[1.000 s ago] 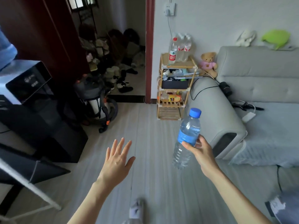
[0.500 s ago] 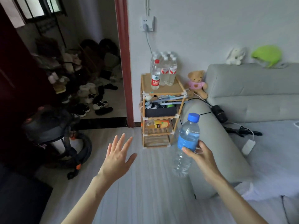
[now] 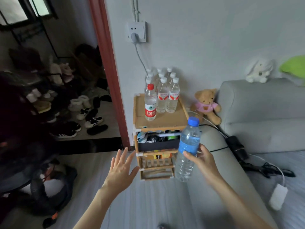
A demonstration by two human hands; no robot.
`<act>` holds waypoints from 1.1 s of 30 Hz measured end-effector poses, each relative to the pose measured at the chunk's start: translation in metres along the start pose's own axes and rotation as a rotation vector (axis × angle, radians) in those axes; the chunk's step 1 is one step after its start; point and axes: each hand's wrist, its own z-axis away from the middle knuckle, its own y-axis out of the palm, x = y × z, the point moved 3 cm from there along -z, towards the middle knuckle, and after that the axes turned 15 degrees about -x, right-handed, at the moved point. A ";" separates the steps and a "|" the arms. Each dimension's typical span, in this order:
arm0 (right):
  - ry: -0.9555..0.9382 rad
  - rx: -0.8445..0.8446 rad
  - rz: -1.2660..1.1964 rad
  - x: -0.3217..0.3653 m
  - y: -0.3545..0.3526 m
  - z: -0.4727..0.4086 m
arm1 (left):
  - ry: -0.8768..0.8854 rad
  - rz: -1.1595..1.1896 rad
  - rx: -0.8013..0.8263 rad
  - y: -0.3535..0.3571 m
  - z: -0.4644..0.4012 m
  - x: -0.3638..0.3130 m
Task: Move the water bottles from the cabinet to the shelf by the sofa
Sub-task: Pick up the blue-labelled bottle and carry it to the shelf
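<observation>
My right hand (image 3: 203, 160) grips a clear water bottle (image 3: 187, 150) with a blue cap and blue label, held upright just in front of the wooden shelf (image 3: 165, 122) by the grey sofa (image 3: 264, 116). On the shelf's top stand several clear bottles with white caps (image 3: 167, 95) at the back and one red-capped, red-labelled bottle (image 3: 150, 103) at the front left. My left hand (image 3: 121, 170) hovers empty, fingers spread, left of the shelf's lower tiers.
The sofa arm (image 3: 214, 146) touches the shelf's right side; a teddy bear (image 3: 206, 104), cables and a charger (image 3: 278, 198) lie there. A red door frame (image 3: 109, 71) stands left, with shoes (image 3: 85, 119) beyond. A dark vacuum cleaner (image 3: 33, 179) sits lower left.
The view has closed in on the shelf, which now looms larger and nearer. My right hand still carries the blue-capped bottle, and the left hand stays spread.
</observation>
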 end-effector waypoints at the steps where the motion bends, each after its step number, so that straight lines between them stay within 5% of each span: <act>1: 0.001 0.003 -0.006 0.005 0.005 -0.020 | -0.015 -0.001 0.012 0.006 -0.018 -0.002; 20: -0.134 0.049 0.102 0.031 0.148 -0.244 | 0.029 0.016 0.181 0.106 -0.253 0.029; 25: -0.051 0.062 0.059 0.017 0.164 -0.263 | 0.061 -0.092 0.321 0.133 -0.271 0.036; 33: 0.014 0.128 0.043 -0.005 0.171 -0.277 | 0.083 -0.263 0.304 0.143 -0.271 0.042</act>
